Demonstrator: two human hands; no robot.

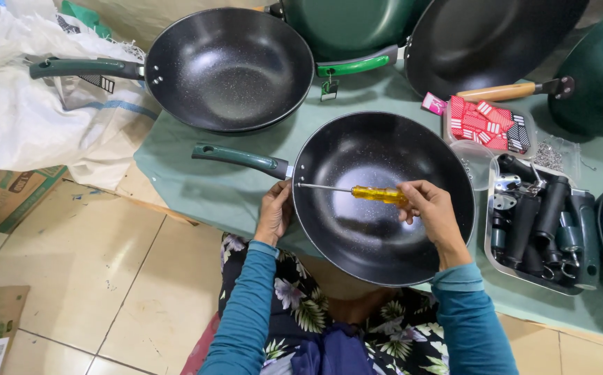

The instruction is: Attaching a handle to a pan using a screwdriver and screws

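Left hand (274, 212) curls around the rim of the black pan (383, 197) by its green handle (240, 159), bracing it on the table (197, 173). Right hand (432, 208) pinches a yellow screwdriver (357, 192), tip aimed at the handle joint, parts tray (539, 221) close by.

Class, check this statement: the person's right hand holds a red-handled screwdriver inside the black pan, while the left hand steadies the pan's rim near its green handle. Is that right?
Not quite. The head view shows the screwdriver has a yellow handle, not red. The right hand does hold it inside the black pan, and the left hand steadies the rim near the green handle.

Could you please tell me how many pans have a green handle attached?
3: the pan under both hands, the pan behind it at left, and the green pan at top centre. Others may be hidden.
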